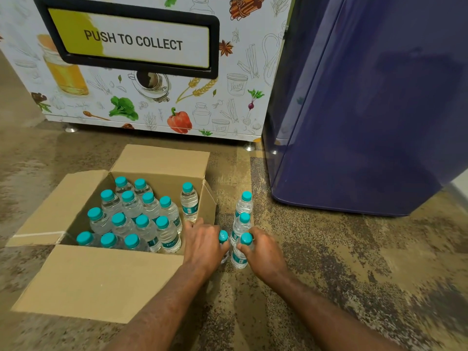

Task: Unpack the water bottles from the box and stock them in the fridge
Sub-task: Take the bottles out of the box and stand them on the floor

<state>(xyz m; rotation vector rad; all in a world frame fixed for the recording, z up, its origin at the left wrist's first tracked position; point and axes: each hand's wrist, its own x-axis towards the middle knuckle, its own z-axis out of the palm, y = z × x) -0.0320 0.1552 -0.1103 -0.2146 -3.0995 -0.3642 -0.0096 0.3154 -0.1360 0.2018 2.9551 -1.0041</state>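
1. Your box, near left on the floor, was mostly full: boxed bottles stood upright, caps up.
2. Your left hand had fingers curled round one bottle just right of the box; your right hand gripped its neighbour, both near vertical.
3. Two floor bottles stood beyond; the fridge, far right, looked shut, so I judge no stocking had begun.

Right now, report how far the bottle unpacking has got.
Done: the box is open and two bottles stand on the floor beside it. In hand: the left hand grips a third bottle, the right hand a fourth bottle, both just outside the box. Left: over a dozen boxed bottles remain inside, and the blue fridge is shut, so stocking looks unstarted.
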